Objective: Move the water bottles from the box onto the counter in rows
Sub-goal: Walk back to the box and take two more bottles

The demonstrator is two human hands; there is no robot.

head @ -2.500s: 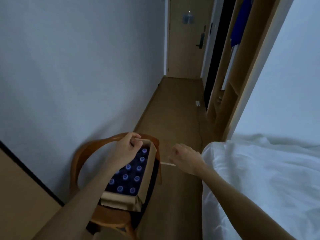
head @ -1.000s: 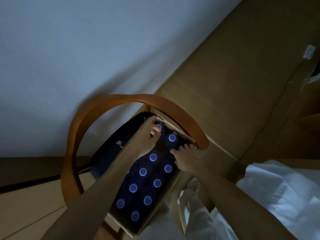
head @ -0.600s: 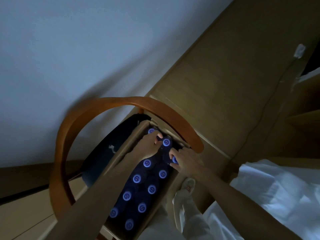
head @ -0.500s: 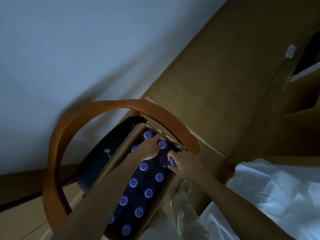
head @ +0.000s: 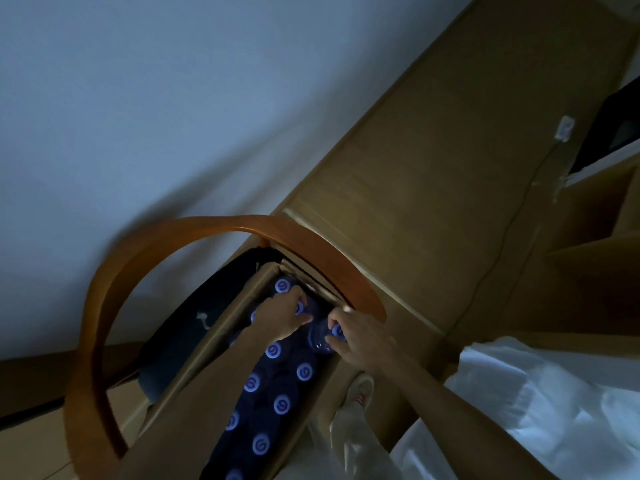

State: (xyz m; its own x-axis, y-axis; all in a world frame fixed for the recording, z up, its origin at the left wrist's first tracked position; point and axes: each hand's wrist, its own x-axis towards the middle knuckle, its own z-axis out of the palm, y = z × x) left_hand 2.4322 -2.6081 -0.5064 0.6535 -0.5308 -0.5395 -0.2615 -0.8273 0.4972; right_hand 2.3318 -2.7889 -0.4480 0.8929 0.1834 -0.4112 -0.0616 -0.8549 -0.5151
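Note:
An open cardboard box [head: 194,372] sits on a wooden chair and holds several water bottles with blue caps [head: 304,371] packed in rows. My left hand [head: 282,318] is inside the box at its far end, fingers curled over a bottle cap. My right hand [head: 360,336] grips the neck of a bottle [head: 320,336] at the far right corner; that bottle stands slightly higher than its neighbours. No counter is in view.
The chair's curved wooden backrest [head: 114,271] arcs around the box's far and left sides. A white bed [head: 554,410] lies to the right. Wooden floor [head: 433,174] runs beyond, with a cable and white plug [head: 564,128]. My trouser leg and shoe [head: 358,396] are below.
The view tilted down from the hallway onto the box. Both hands went into the far end of the box and closed on bottle tops; the right-hand bottle has risen a little.

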